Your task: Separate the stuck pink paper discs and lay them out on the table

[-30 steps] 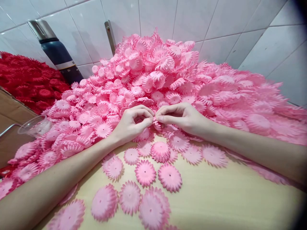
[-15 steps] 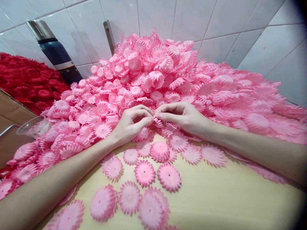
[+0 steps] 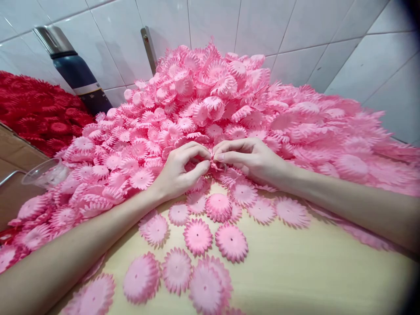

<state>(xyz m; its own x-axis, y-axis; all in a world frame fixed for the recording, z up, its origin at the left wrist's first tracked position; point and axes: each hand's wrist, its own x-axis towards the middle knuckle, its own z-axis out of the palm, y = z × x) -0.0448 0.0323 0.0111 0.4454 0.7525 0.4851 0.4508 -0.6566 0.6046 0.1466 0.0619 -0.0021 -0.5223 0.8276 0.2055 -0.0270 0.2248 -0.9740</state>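
At the foot of a big heap of pink petal discs (image 3: 213, 96), my two hands meet fingertip to fingertip. My left hand (image 3: 183, 168) has its thumb and fingers closed on the left edge of a pink petal disc (image 3: 215, 167). From the other side my right hand (image 3: 246, 157) pinches the same disc between thumb and fingers. Most of that disc is hidden behind the fingers. Just below my hands, several loose pink discs (image 3: 197, 236) lie flat on the pale wooden table (image 3: 295, 271), each round with a notched rim and a small centre hole.
A heap of red discs (image 3: 42, 113) rises at the left behind a cardboard box (image 3: 19, 153). A dark blue bottle (image 3: 75, 72) leans by the tiled wall (image 3: 272, 26). A clear plastic cup (image 3: 46, 173) rests at the left edge of the pink heap.
My hands stay in place with small finger movements. The pink disc between them has turned slightly and less of it shows.
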